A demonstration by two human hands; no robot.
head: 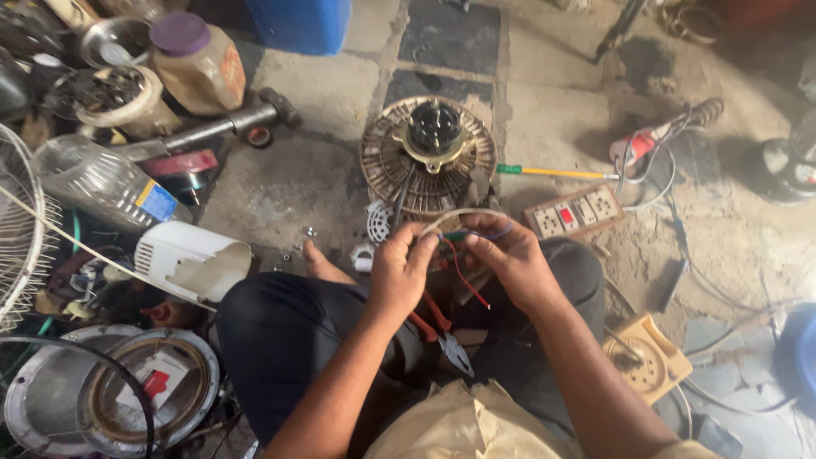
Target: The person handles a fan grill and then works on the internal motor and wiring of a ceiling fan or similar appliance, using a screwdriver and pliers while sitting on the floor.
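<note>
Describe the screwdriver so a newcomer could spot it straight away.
Start at the round fan motor on the floor ahead of the hands. Just right of it lies the screwdriver, pointing toward the switchboard. Its yellow shaft and green end stand out against the grey floor.

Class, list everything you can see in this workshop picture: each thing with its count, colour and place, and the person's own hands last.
Round fan motor with copper windings: one, brown and brass, on the floor ahead of the hands.
Thin insulated wires: a few, red, blue and white, between both hands.
Pliers with orange grips: one, on the lap.
Long screwdriver with yellow shaft and green handle: one, right of the motor.
Wooden switch and socket board: one, brown with a red switch, right of the hands.
Plastic jar with purple lid: one, tan, top left.
Clear plastic bottle: one, lying at left.
White plastic fan housing: one, by the left knee.
Left hand: pinching the wires.
Right hand: pinching the wires.
</note>
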